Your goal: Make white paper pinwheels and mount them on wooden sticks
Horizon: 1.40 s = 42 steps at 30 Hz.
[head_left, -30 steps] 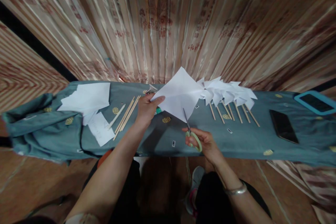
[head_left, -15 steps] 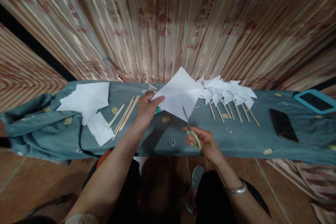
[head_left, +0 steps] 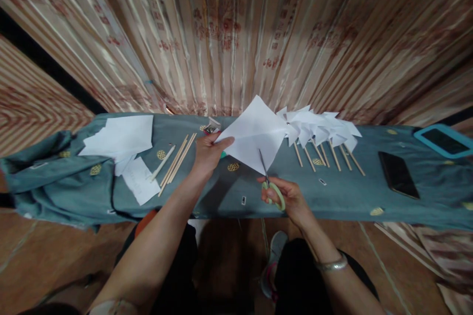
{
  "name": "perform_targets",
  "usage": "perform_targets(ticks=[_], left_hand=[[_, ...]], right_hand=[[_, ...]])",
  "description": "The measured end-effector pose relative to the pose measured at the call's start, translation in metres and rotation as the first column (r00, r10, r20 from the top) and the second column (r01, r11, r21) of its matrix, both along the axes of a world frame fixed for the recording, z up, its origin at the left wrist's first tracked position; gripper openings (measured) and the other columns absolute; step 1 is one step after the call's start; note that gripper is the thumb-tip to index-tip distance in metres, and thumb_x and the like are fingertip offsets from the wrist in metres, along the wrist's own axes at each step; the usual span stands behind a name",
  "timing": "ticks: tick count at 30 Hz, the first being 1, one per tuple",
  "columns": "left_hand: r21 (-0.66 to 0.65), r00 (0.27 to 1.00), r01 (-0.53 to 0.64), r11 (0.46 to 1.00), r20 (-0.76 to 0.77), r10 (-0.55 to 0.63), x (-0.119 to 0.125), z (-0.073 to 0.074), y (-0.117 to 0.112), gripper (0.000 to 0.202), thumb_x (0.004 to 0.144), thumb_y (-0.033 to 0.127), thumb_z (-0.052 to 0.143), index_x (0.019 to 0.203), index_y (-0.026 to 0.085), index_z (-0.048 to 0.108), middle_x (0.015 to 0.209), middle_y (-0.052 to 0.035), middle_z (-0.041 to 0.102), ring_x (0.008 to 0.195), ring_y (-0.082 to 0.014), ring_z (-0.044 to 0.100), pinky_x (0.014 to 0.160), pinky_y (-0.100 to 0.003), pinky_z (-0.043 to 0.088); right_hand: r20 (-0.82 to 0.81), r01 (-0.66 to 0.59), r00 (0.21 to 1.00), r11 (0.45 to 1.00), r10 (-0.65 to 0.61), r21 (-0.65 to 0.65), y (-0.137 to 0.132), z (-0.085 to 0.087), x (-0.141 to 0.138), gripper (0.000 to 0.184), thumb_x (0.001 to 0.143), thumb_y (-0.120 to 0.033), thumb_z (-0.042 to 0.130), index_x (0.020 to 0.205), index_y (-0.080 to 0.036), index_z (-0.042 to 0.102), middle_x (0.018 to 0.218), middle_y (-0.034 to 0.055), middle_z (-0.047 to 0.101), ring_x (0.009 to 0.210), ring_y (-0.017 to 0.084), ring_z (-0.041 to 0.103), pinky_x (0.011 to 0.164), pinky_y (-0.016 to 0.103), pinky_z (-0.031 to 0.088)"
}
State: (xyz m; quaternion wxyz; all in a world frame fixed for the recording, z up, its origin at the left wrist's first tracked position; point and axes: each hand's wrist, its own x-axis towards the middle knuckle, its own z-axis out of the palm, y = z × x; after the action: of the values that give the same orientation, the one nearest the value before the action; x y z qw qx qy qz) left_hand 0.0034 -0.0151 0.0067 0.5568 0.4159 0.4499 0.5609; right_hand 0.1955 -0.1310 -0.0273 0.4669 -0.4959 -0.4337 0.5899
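A white square sheet of paper (head_left: 254, 130), turned corner-up, is pinched at its left corner by my left hand (head_left: 210, 152), thumb on top. My right hand (head_left: 286, 194) grips scissors (head_left: 274, 196) with pale green handles. Their blades lie at the paper's lower corner and point up toward its middle. A faint crease runs across the sheet. Just behind its right corner, several white paper pinwheels (head_left: 321, 128) on wooden sticks lie overlapping in a row.
Loose wooden sticks (head_left: 179, 162) and a whitish pen-like stick (head_left: 162, 163) lie left of my hands. Farther left are white paper sheets (head_left: 129, 133) and a paper with writing (head_left: 140, 182). A dark phone (head_left: 398, 174) and a blue-framed tablet (head_left: 445, 141) rest at the right on the green cloth (head_left: 221, 202).
The paper has shifted slightly right and down against the scissors, with both hands keeping their grips. The things on the cloth stay where they were.
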Motion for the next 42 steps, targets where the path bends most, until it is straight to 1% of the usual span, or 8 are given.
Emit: perform_targets(ticks=[7, 12, 14, 21, 25, 29, 34, 42], left_hand=[[-0.021, 1.0, 0.019, 1.0, 0.011, -0.019, 0.0022, -0.0018, -0.0033, 0.026, 0.053, 0.03, 0.084, 0.072, 0.015, 0.077, 0.066, -0.0022, 0.072, 0.06, -0.0155, 0.061, 0.063, -0.029, 0.048], [-0.028, 1.0, 0.011, 1.0, 0.015, -0.01, 0.0018, -0.0025, -0.0026, 0.027, 0.051, 0.03, 0.085, 0.072, 0.015, 0.076, 0.066, -0.0019, 0.071, 0.059, -0.0153, 0.061, 0.063, -0.029, 0.047], [-0.032, 1.0, 0.003, 0.999, 0.016, -0.002, 0.0017, -0.0022, -0.0025, 0.028, 0.051, 0.031, 0.085, 0.072, 0.015, 0.076, 0.066, -0.0021, 0.071, 0.06, -0.0156, 0.061, 0.063, -0.029, 0.047], [-0.035, 0.999, 0.028, 0.999, 0.033, -0.027, 0.002, -0.0027, -0.0029, 0.027, 0.05, 0.029, 0.085, 0.072, 0.015, 0.077, 0.066, -0.0023, 0.072, 0.059, -0.0149, 0.061, 0.063, -0.028, 0.047], [-0.007, 0.999, 0.036, 0.999, 0.006, -0.036, 0.0027, -0.0064, -0.0027, 0.024, 0.052, 0.029, 0.084, 0.071, 0.015, 0.077, 0.065, -0.0012, 0.071, 0.059, -0.0145, 0.06, 0.062, -0.028, 0.047], [0.004, 0.999, 0.048, 0.999, -0.006, -0.048, 0.0029, -0.0087, -0.0026, 0.026, 0.053, 0.03, 0.084, 0.073, 0.016, 0.077, 0.064, -0.0008, 0.07, 0.06, -0.0151, 0.06, 0.062, -0.028, 0.047], [-0.018, 0.999, 0.041, 0.999, -0.002, -0.041, 0.003, -0.0076, -0.003, 0.028, 0.051, 0.031, 0.085, 0.073, 0.015, 0.077, 0.065, -0.0016, 0.07, 0.06, -0.0156, 0.06, 0.062, -0.029, 0.047], [-0.002, 0.999, 0.049, 0.999, 0.002, -0.049, 0.0027, -0.0072, -0.0049, 0.025, 0.053, 0.029, 0.083, 0.073, 0.015, 0.077, 0.065, -0.0014, 0.071, 0.059, -0.0151, 0.06, 0.063, -0.029, 0.048]], right_hand=[[0.019, 0.003, 1.0, 0.999, -0.004, 0.032, 0.0015, 0.0026, -0.0008, 0.044, 0.064, -0.05, 0.082, 0.095, -0.019, 0.075, 0.062, 0.0014, 0.064, 0.055, 0.011, 0.053, 0.052, 0.025, 0.042], [-0.018, 0.055, 0.998, 0.998, -0.056, -0.031, 0.0017, 0.0043, -0.0029, 0.045, 0.054, -0.049, 0.087, 0.088, -0.02, 0.076, 0.058, -0.0005, 0.062, 0.052, 0.01, 0.053, 0.051, 0.025, 0.044], [-0.023, 0.062, 0.998, 0.997, -0.063, -0.044, 0.0017, 0.0051, -0.0036, 0.045, 0.053, -0.049, 0.088, 0.087, -0.021, 0.076, 0.057, -0.0008, 0.062, 0.052, 0.011, 0.053, 0.051, 0.025, 0.045], [-0.005, 0.032, 0.999, 0.999, -0.032, -0.024, 0.0018, 0.0048, -0.0034, 0.046, 0.057, -0.053, 0.085, 0.087, -0.019, 0.075, 0.06, 0.0011, 0.064, 0.052, 0.01, 0.054, 0.049, 0.023, 0.042], [0.03, 0.008, 1.0, 1.0, -0.009, 0.012, 0.0017, 0.0046, -0.0023, 0.043, 0.06, -0.055, 0.082, 0.082, -0.018, 0.074, 0.06, 0.0012, 0.064, 0.054, 0.01, 0.054, 0.051, 0.023, 0.042], [0.067, 0.007, 0.998, 1.0, -0.008, 0.024, 0.0015, 0.0043, -0.0023, 0.042, 0.062, -0.057, 0.08, 0.074, -0.018, 0.071, 0.06, 0.001, 0.063, 0.054, 0.011, 0.053, 0.051, 0.023, 0.042], [0.043, 0.024, 0.999, 1.0, -0.025, 0.012, 0.0021, 0.0017, -0.0031, 0.041, 0.059, -0.055, 0.082, 0.069, -0.018, 0.068, 0.059, 0.0001, 0.061, 0.054, 0.011, 0.052, 0.051, 0.024, 0.042], [0.044, 0.013, 0.999, 1.0, -0.013, -0.008, 0.0022, 0.0038, -0.0029, 0.041, 0.06, -0.053, 0.082, 0.061, -0.018, 0.062, 0.059, 0.0002, 0.06, 0.054, 0.01, 0.052, 0.05, 0.023, 0.042]])
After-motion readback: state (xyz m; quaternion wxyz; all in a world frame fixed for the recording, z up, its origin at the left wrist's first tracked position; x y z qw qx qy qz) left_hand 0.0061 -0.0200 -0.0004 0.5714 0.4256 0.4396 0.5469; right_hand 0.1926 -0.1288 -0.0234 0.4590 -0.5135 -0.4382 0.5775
